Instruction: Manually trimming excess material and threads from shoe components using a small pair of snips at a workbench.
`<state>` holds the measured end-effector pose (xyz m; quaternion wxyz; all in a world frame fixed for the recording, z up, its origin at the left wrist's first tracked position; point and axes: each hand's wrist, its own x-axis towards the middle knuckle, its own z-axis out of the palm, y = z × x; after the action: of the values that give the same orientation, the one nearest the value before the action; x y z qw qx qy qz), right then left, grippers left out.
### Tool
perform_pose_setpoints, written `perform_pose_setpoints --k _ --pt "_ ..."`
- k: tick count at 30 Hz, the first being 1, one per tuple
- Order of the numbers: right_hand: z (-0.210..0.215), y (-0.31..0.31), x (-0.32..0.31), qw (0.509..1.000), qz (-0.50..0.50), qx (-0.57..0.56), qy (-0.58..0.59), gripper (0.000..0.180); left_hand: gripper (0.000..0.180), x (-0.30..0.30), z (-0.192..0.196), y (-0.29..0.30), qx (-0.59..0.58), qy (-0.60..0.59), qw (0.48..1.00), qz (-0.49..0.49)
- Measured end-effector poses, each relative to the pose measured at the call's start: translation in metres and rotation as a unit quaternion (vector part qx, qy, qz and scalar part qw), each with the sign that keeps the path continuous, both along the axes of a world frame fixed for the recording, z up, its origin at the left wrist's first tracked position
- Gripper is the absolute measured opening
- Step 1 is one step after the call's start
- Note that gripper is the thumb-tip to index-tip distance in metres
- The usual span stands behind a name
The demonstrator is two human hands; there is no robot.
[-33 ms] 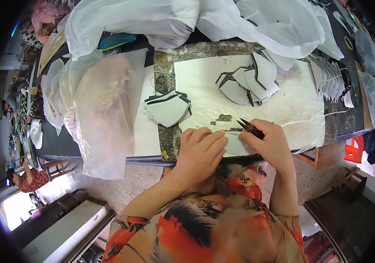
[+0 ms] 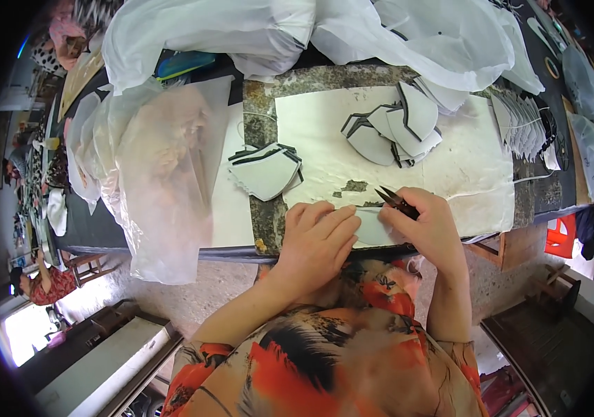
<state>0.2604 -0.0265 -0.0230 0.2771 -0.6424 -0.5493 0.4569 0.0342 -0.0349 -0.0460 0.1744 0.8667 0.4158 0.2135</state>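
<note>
My left hand (image 2: 314, 236) lies flat, fingers together, pressing a white curved cut piece (image 2: 370, 229) down on the white work sheet (image 2: 325, 125) at the table's near edge. My right hand (image 2: 432, 226) is closed around small dark snips (image 2: 394, 199) whose blades point up and left, right at the piece's edge. A stack of white pieces with black edging (image 2: 266, 170) lies just beyond my left hand. A looser heap of the same pieces (image 2: 394, 128) sits farther back, above my right hand.
A clear plastic bag (image 2: 165, 174) hangs over the table's left side. Big white plastic bags (image 2: 255, 28) fill the back. More stacked white pieces (image 2: 519, 125) lie at the right. A red crate (image 2: 561, 236) and wooden frame stand below right. Another person (image 2: 43, 285) sits far left.
</note>
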Motion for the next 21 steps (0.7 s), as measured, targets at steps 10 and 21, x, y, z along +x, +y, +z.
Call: perform_pose_setpoints --k 10,21 --pt "0.0009 0.0058 -0.0029 0.998 -0.01 -0.058 -0.028 0.028 0.029 -0.0025 0.0004 0.0054 -0.004 -0.005 1.0 0.0" --pt "-0.0006 0.0063 -0.0017 0.992 0.036 -0.038 -0.111 0.027 0.042 0.0011 0.0053 0.0042 -0.008 0.026 1.0 -0.002"
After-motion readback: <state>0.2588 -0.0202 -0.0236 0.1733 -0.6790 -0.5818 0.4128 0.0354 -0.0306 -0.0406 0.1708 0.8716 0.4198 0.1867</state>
